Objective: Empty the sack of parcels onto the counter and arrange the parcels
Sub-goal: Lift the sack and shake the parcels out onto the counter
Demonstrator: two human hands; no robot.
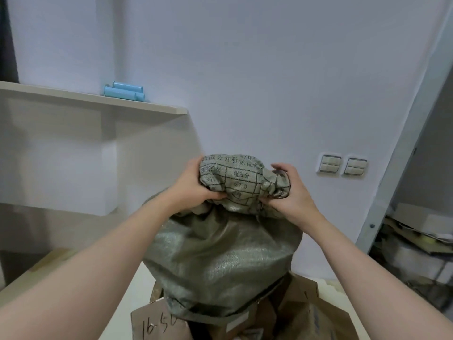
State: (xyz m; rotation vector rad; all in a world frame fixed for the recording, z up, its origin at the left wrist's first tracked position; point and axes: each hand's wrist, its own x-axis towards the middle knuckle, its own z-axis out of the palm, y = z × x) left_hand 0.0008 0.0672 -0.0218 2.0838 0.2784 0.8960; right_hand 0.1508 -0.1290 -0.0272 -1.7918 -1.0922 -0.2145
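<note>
both hands clamp the bunched upper end of the grey-green woven plastic sack (220, 261), left hand (193, 185) and right hand (293, 192) gripping opposite sides. sack hangs below them, its lower end among brown cardboard parcels (157, 325) on the pale counter (137, 285).

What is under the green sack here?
Brown cardboard parcels show beneath the sack, one marked "16-50". Both hands grip its bunched top. Whatever is inside the sack is hidden.
</note>
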